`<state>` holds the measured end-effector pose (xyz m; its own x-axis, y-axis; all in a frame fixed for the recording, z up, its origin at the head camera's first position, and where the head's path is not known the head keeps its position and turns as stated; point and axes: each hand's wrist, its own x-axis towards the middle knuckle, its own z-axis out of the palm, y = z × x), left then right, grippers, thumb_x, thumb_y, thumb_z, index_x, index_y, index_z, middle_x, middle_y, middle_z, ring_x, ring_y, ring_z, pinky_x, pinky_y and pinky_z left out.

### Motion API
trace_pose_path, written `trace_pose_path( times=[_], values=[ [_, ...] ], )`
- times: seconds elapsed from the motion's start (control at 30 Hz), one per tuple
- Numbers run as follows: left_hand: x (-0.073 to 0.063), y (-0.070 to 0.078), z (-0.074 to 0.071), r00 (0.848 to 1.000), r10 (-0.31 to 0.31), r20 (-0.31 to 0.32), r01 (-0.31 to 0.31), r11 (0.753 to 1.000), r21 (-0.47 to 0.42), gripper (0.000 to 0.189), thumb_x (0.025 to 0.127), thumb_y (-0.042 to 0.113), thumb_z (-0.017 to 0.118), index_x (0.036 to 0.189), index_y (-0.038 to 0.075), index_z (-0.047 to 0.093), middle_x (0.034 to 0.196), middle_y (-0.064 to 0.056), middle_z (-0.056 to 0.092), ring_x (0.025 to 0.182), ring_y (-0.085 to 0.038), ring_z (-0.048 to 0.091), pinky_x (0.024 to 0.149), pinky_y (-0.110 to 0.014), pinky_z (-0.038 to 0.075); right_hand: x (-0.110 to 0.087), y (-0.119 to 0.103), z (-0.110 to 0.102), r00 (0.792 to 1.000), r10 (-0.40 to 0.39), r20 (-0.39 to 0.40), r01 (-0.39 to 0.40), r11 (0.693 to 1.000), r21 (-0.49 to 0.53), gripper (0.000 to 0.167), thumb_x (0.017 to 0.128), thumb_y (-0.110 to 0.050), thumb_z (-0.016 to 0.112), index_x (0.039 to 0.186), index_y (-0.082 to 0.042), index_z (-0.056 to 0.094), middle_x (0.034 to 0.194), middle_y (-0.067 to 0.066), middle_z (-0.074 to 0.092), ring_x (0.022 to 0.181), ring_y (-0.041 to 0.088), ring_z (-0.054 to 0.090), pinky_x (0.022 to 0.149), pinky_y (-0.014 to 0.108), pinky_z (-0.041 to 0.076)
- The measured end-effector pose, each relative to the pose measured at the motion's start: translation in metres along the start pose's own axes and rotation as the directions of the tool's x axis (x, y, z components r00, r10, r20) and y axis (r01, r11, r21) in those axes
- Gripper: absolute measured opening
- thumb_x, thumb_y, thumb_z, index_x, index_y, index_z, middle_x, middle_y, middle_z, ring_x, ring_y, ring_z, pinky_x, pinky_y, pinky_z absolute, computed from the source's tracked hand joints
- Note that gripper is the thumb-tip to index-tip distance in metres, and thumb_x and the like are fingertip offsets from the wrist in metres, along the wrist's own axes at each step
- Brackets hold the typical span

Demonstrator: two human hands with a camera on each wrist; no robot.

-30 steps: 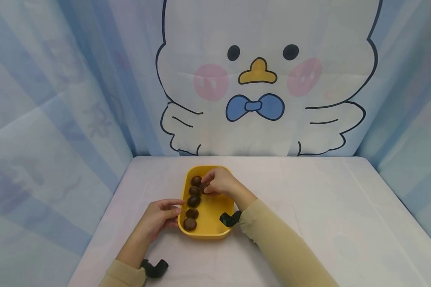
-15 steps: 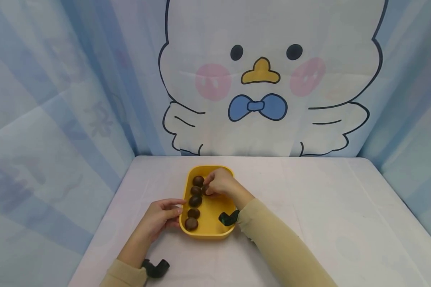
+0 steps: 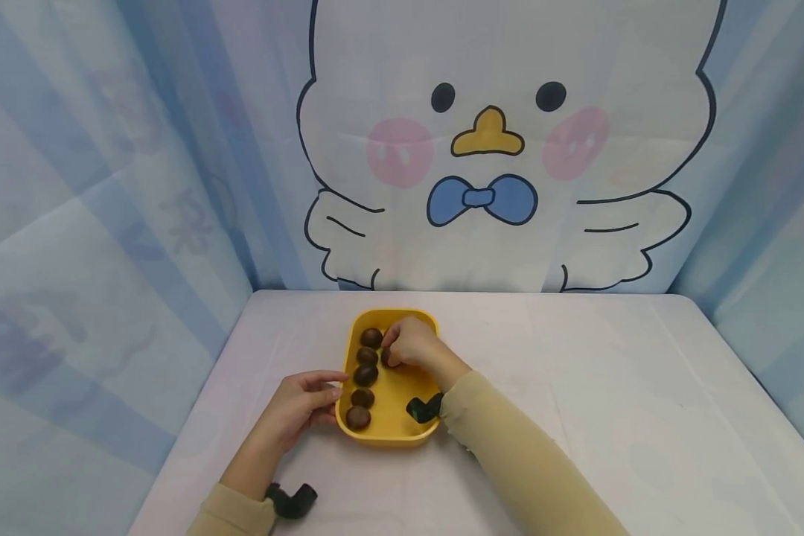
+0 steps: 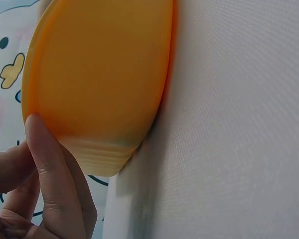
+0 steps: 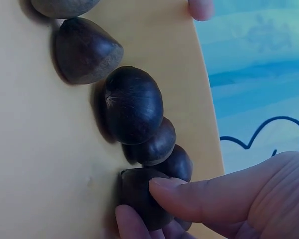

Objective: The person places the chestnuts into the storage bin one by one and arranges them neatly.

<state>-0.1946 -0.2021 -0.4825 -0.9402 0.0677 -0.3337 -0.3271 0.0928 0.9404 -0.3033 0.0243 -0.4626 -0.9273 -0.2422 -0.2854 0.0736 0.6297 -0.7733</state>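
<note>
My right hand (image 3: 414,345) is inside a yellow tray (image 3: 402,433), pinching a brown chestnut (image 5: 144,199) between thumb and fingers. Along the tray's left side runs a line of several chestnuts, among them a large glossy one (image 5: 134,105) and one with a pale base (image 5: 87,51). The held chestnut is to the right of this line in the head view, low over the tray floor and partly covered by my fingers. Outside the tray, my left hand (image 3: 300,406) has its fingertips against the left rim; the left wrist view shows a fingertip (image 4: 36,127) at the rim.
The tray stands on a table with a pale cloth (image 3: 576,402). Behind it hangs a curtain (image 3: 482,246) printed with a white cartoon bird, and blue curtains (image 3: 107,223) flank the table. Each wrist carries a black mount, such as the left mount (image 3: 293,501).
The right hand has shifted slightly right with its chestnut, away from the line of chestnuts. The left hand stays at the rim. The whole head view has moved a little.
</note>
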Motion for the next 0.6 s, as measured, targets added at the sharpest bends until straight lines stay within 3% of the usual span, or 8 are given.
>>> trace_pose_path(
  times=[0.33,0.6],
  values=[
    [0.0,0.001,0.002,1.0,0.009,0.008,-0.009,1.0,-0.006,0.036,0.099,0.007,0.073,0.135,0.0,0.072,0.092,-0.006,0.073,0.064,-0.015,0.067,0.064,-0.025,0.065,-0.001,-0.004,-0.001,0.999,0.021,-0.043,-0.024,0.997,-0.073,0.021,0.086,0.007,0.075,0.099,-0.009,0.08,0.106,0.01,0.071,0.083,0.022,0.065,0.067,0.026,0.059],
    [0.0,0.001,0.001,1.0,0.006,0.008,-0.006,1.0,0.0,0.037,0.1,0.007,0.072,0.136,0.0,0.071,0.093,-0.008,0.073,0.065,-0.015,0.067,0.064,-0.025,0.065,-0.008,-0.01,-0.005,0.998,-0.003,-0.069,-0.001,0.999,-0.05,0.025,0.088,0.008,0.07,0.104,-0.008,0.08,0.107,0.011,0.071,0.087,0.023,0.063,0.065,0.025,0.053]
  ],
)
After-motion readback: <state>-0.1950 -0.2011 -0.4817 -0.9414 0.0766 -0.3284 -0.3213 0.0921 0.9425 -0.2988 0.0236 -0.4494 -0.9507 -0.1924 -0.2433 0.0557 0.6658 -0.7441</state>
